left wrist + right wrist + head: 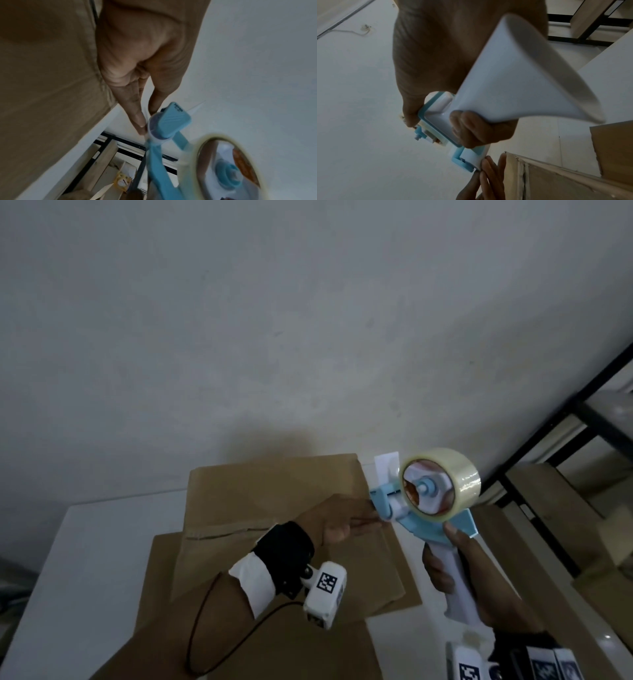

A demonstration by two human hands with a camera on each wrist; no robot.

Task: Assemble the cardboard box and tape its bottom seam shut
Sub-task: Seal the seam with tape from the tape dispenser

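Observation:
A brown cardboard box lies on the white table, its flap seam facing up. My right hand grips the white handle of a blue and white tape dispenser, held in the air just right of the box. A roll of clear tape sits on it. My left hand reaches across the box to the dispenser's front roller. In the left wrist view, its thumb and forefinger pinch the loose tape end at the dispenser. The right wrist view shows the handle in my right hand.
A flat cardboard sheet lies under the box toward me. A black-framed shelf with cardboard pieces stands to the right of the table. A white wall plate is on the wall behind the box.

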